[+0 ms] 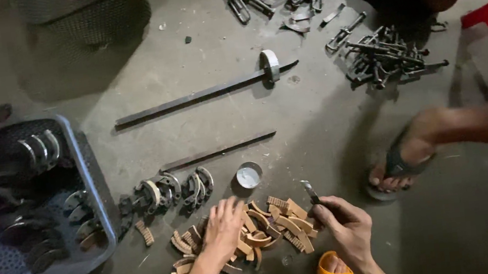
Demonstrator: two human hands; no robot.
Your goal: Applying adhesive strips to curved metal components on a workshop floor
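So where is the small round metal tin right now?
In the head view, the small round tin sits on the floor near the centre, just above the pile of tan curved pieces, right of the metal shoes.

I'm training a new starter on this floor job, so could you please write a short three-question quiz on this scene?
1. True or false: the left hand rests on the pile of tan curved strips.
2. What does the right hand hold? A) a small metal tool B) a hammer C) a cup
3. What colour is the basket of metal shoes?

Key: 1 true; 2 A; 3 blue.
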